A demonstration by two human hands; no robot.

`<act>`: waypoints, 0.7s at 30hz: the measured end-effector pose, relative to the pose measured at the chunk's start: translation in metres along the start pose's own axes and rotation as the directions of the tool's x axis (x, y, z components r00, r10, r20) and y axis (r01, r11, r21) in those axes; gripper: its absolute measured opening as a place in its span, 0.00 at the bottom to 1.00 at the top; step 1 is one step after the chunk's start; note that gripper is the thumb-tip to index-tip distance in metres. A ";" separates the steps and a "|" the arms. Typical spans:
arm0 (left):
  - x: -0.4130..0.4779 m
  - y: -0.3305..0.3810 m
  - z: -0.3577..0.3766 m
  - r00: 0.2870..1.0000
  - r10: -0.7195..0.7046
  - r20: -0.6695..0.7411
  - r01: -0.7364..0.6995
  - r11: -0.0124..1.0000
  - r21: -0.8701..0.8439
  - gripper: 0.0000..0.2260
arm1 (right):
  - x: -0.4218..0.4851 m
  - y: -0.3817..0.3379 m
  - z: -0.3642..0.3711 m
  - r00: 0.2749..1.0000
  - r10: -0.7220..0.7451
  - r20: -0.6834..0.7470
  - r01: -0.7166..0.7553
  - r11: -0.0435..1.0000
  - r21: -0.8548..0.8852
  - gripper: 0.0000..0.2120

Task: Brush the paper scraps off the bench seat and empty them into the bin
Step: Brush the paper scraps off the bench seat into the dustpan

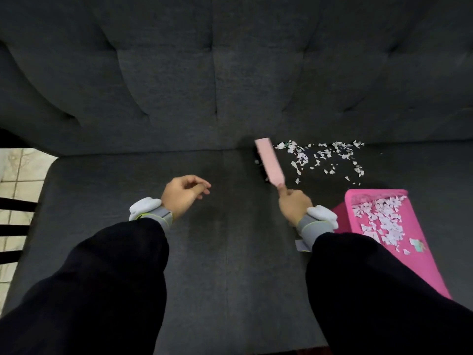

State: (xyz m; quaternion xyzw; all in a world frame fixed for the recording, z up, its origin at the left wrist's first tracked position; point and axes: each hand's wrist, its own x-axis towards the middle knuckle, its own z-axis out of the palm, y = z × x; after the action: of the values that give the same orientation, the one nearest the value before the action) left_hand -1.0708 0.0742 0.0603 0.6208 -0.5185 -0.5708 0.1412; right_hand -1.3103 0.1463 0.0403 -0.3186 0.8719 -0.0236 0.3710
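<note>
White paper scraps lie scattered on the dark grey bench seat, close to the backrest at the right. My right hand grips the handle of a pale pink brush, whose head rests on the seat just left of the scraps. A bright pink dustpan lies on the seat at the right, in front of the scraps, and holds a heap of white scraps. My left hand hovers over the middle of the seat with loosely curled fingers, holding nothing.
The tufted dark backrest rises behind the seat. Pale floor tiles and dark bars show past the seat's left edge. No bin is in view.
</note>
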 end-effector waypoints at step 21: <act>-0.026 0.057 0.023 0.999 0.036 0.004 -0.035 0.999 -0.013 0.10 | -0.027 0.007 -0.044 1.000 0.015 -0.021 -0.011 0.982 0.191 0.22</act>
State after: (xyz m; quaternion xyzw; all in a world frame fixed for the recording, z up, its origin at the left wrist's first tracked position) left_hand -1.1129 0.0806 0.1122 0.6094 -0.5259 -0.5729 0.1543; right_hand -1.3294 0.1586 0.0871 -0.2757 0.8718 -0.1080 0.3901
